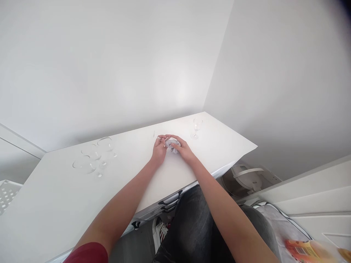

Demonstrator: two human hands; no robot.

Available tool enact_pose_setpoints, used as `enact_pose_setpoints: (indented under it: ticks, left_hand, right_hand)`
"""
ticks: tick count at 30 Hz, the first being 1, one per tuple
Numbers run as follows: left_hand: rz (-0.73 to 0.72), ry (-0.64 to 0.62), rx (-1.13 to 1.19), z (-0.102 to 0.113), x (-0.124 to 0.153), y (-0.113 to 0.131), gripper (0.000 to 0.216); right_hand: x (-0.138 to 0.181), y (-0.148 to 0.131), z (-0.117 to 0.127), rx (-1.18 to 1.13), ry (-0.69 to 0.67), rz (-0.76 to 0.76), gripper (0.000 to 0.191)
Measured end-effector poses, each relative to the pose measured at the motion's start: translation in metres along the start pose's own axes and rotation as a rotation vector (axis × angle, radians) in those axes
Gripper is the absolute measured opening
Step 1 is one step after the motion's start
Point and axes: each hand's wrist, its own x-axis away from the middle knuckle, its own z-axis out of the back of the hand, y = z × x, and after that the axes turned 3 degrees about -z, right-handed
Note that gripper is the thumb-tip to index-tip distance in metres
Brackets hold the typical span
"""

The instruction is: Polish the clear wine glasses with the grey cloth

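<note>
My left hand [159, 150] is closed around a clear stemmed glass, held sideways above the white top. A thin glassy edge [154, 134], which looks like the glass's foot, shows just left of the fingers. The rest of the glass is mostly hidden by my hands and the cloth. In my right hand [184, 148] a crumpled light grey cloth [173, 144] is pressed against the glass, with the thumb on top. Beyond my right hand a clear wine glass [196, 126] stands upright. Several wine glasses [99, 157] stand together on the left.
The white dresser top [49, 204] meets the wall behind; dark drawer handles [171, 201] jut from its front near my legs. A white round-bodied object [248, 179] sits below the right edge. An orange-labelled package [304, 250] lies at lower right.
</note>
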Motion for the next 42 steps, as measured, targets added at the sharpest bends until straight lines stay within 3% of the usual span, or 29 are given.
enact_pose_setpoints:
  ticks: [5, 7, 11, 14, 17, 20, 24, 29, 33, 36, 39, 42]
  left_hand:
    - [0.025, -0.080, -0.022, -0.005, 0.002, -0.002, 0.026]
    - [0.015, -0.119, -0.049, -0.008, 0.002, -0.003, 0.028]
    - [-0.002, -0.187, -0.071, -0.009, 0.003, -0.004, 0.042]
    - [0.055, -0.254, -0.017, -0.007, 0.004, -0.002, 0.047]
    - [0.125, -0.213, -0.001, -0.007, 0.004, 0.000, 0.043]
    - [0.276, -0.207, 0.003, -0.008, 0.004, -0.001, 0.041]
    - [0.536, -0.434, -0.044, -0.006, 0.004, -0.003, 0.052]
    - [0.547, -0.447, -0.090, -0.004, 0.005, 0.001, 0.051]
    - [0.566, -0.501, -0.108, -0.003, 0.006, 0.007, 0.056]
    - [0.517, -0.442, -0.099, -0.003, 0.006, 0.009, 0.055]
    - [0.382, -0.251, -0.002, -0.003, 0.003, 0.009, 0.043]
    - [0.325, -0.094, 0.021, -0.004, 0.001, 0.008, 0.033]
  right_hand:
    - [-0.004, 0.005, 0.010, -0.260, 0.347, -0.043, 0.055]
    - [-0.005, 0.006, 0.012, -0.281, 0.417, -0.021, 0.050]
    - [-0.005, 0.004, 0.013, -0.272, 0.378, -0.021, 0.045]
    - [-0.005, 0.004, 0.017, -0.401, 0.471, 0.010, 0.046]
    - [-0.006, 0.006, 0.023, -0.494, 0.542, 0.014, 0.038]
    - [-0.008, 0.008, 0.025, -0.513, 0.573, 0.007, 0.035]
    - [-0.008, 0.010, 0.025, -0.441, 0.601, 0.024, 0.031]
    - [-0.005, 0.008, 0.020, -0.300, 0.598, 0.068, 0.026]
    - [-0.003, 0.003, 0.017, -0.292, 0.480, 0.087, 0.026]
    - [-0.004, 0.001, 0.018, -0.418, 0.488, 0.093, 0.034]
    - [-0.006, 0.002, 0.020, -0.488, 0.543, 0.058, 0.054]
    - [-0.007, 0.005, 0.018, -0.482, 0.461, -0.002, 0.075]
